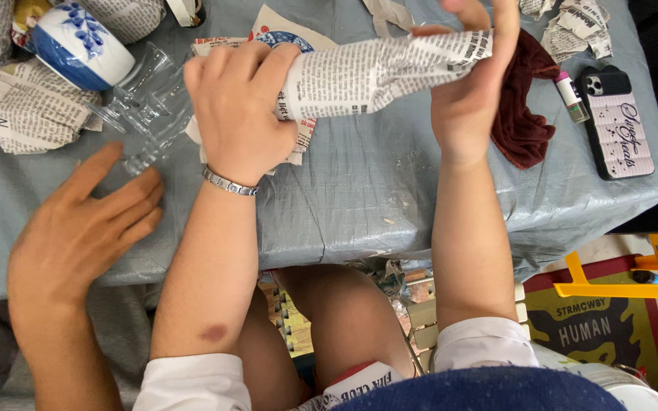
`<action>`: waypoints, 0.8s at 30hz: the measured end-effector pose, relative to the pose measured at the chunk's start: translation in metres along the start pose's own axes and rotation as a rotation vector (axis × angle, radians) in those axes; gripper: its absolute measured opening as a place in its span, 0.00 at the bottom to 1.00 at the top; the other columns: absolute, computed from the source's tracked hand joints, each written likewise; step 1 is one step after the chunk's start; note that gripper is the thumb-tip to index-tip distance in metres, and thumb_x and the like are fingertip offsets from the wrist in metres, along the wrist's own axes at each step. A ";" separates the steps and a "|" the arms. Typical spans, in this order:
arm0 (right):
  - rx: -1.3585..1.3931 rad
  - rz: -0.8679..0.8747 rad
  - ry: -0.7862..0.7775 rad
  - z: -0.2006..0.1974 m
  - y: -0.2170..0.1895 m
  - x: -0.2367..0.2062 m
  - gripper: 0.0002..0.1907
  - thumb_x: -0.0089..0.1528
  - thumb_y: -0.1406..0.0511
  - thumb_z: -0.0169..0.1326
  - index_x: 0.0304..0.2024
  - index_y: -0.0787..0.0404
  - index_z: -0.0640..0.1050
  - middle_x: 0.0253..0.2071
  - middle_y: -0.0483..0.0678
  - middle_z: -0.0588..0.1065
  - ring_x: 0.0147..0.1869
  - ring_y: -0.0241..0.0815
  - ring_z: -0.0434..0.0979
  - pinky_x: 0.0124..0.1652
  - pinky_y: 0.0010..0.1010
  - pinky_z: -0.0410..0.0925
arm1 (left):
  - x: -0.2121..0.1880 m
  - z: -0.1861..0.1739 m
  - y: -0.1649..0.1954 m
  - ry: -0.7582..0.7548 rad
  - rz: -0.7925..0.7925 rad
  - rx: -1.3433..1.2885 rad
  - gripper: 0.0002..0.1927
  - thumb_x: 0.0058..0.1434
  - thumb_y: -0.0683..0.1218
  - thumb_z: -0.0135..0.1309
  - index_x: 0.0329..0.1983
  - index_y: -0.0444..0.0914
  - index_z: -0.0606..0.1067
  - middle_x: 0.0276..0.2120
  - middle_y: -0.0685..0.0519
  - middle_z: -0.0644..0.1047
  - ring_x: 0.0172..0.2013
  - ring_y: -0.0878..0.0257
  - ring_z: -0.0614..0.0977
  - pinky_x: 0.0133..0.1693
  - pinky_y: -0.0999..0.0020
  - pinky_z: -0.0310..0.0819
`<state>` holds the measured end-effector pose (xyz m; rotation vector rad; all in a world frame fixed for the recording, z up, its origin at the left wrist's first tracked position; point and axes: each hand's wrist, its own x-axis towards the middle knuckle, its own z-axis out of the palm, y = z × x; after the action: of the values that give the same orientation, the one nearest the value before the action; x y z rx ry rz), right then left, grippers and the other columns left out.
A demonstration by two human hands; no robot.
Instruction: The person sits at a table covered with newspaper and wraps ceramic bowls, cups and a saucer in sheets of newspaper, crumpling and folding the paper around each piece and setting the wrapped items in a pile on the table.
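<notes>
Newspaper-wrapped bundle point(375, 72) held at both ends: left hand point(241, 106) clasped, right hand point(470, 84) pinching. Risk: loose paper unrolls; contents slip onto surface point(367, 198).

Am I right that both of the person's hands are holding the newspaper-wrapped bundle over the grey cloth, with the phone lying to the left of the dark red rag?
Not quite: the phone lies to the right of the dark red rag, as the head view shows. The rest holds: the left hand and right hand both grip the newspaper-wrapped bundle over the grey cloth.
</notes>
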<state>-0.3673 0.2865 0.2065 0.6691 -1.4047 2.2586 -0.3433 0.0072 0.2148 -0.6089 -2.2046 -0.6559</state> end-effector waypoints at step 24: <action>0.198 0.190 0.011 0.022 -0.020 -0.087 0.52 0.67 0.46 0.61 0.78 0.34 0.38 0.79 0.51 0.55 0.75 0.56 0.64 0.64 0.60 0.70 | -0.015 0.004 0.049 0.355 0.229 0.471 0.21 0.67 0.42 0.53 0.60 0.54 0.78 0.53 0.57 0.74 0.52 0.59 0.74 0.52 0.58 0.65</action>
<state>-0.2812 0.2680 0.1783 0.6050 -1.2985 2.5712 -0.3066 0.0430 0.2139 -0.4464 -1.8295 -0.1013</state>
